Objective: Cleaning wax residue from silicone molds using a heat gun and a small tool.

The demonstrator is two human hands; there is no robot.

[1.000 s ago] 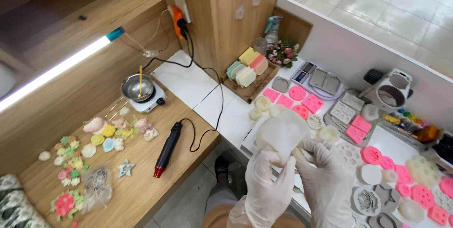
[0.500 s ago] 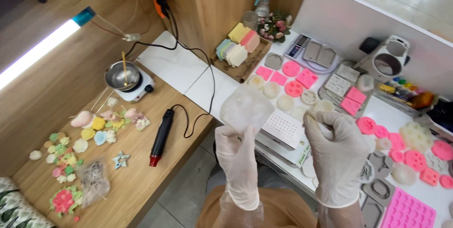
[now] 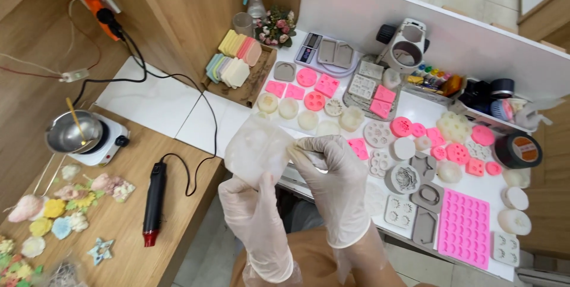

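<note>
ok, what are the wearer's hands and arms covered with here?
Both the left hand and the right hand wear thin, translucent whitish disposable gloves, loose and wrinkled. The cuffs run past the wrists and end in a rolled edge on the forearms. No sleeves show over the forearms; no rings, watches or markings visible on the gloves.

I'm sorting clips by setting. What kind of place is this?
Probably a small home craft workshop for casting wax or soap shapes: pink silicone moulds cover the white table, a melting pot sits on a hotplate, and finished pastel flower pieces lie nearby.
</note>
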